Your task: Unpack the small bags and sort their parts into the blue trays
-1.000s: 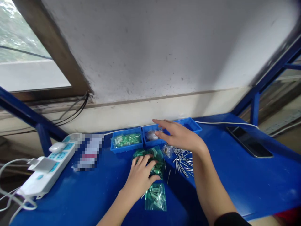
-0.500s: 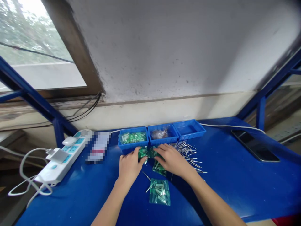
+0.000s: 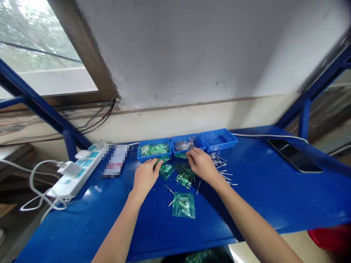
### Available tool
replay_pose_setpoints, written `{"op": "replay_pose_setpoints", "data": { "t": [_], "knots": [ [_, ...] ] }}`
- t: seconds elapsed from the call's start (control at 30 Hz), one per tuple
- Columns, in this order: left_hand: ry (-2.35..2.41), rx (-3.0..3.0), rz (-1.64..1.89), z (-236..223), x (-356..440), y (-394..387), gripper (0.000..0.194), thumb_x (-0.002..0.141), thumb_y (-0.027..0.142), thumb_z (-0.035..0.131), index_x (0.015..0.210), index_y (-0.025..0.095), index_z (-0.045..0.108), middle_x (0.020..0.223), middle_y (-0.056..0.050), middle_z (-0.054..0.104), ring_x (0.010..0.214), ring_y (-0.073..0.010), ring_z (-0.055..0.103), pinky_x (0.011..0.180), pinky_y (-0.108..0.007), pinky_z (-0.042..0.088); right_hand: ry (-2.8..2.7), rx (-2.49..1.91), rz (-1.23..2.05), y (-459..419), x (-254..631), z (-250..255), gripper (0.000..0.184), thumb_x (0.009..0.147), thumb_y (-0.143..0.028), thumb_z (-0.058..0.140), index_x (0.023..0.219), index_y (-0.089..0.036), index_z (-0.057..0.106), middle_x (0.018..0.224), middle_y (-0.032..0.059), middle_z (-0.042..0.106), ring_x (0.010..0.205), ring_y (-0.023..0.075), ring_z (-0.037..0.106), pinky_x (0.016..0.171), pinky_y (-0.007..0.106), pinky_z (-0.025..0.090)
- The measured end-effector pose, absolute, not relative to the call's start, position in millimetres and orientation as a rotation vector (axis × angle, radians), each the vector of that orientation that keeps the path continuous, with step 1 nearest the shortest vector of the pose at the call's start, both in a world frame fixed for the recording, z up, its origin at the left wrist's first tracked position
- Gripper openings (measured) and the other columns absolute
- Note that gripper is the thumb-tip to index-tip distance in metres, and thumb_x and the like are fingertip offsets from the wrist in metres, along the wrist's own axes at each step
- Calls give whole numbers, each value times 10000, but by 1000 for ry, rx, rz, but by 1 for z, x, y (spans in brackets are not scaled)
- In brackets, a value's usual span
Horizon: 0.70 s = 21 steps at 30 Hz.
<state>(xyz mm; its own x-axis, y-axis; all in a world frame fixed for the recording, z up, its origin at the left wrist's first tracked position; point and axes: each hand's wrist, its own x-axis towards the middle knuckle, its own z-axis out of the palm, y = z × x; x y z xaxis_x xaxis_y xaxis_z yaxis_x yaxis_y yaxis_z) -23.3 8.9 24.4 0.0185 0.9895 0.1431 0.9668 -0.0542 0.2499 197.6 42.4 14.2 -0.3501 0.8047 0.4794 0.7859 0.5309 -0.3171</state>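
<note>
My left hand (image 3: 144,176) pinches the top edge of a small green plastic bag (image 3: 167,170), which has pale pieces inside. With its fingers closed, my right hand (image 3: 201,164) grips the edge of another green plastic piece, apparently a bag (image 3: 181,156). Below the right fingers lies a green bag with small pieces (image 3: 184,179). Closer to the table's front, a further filled green bag (image 3: 184,205) lies flat, and thin metal pins that look like rivets (image 3: 173,199) rest at its left. A heap of similar metal pins (image 3: 222,168) spreads out behind my right wrist.
Three blue trays stand in a row at the back: one with green-bagged pieces (image 3: 155,149), one with clear bags (image 3: 186,143), and a right-hand tray (image 3: 219,140). A white power strip (image 3: 68,182) with cables and a phone-like object (image 3: 116,160) are left; a dark phone (image 3: 294,155) is right.
My hands have moved apart, and the green plastic between them is now separated, with the left bag hanging from my left fingers. The camera view has shifted slightly.
</note>
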Motion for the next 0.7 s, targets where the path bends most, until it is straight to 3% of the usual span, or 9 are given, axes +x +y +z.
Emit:
{"op": "replay_pose_setpoints", "data": {
  "t": [0.23,0.37,0.53,0.7],
  "knots": [
    [1986,2109,344,16,-29,15,378,878,218,389,1222,283,531,929,-28,717,836,-215,670,728,-298,488,-2251,-1037,196,26,177,11,214,907,-200,415,959,-181,622,861,67,590,820,181,558,746,285,433],
    [1806,2203,400,13,-34,15,447,824,138,393,1237,245,523,1153,-58,636,1017,-225,614,864,-328,468,-2456,-958,330,16,176,18,217,882,-283,484,1016,-176,618,888,68,587,849,193,536,779,331,426],
    [1712,2214,379,12,-39,11,535,828,166,383,1353,268,372,1248,-85,554,1088,-246,571,876,-366,468,-2755,-848,546,-2,193,36,589,688,-519,669,1182,-228,531,1099,90,508,1079,291,420,896,484,355],
    [1717,2227,339,10,-37,8,532,843,202,377,1370,267,346,1323,-89,483,1249,-290,422,975,-427,391,-2899,-897,643,-14,185,33,490,650,-538,687,978,-193,567,1089,94,461,1098,306,379,893,515,344]
  ]
}}
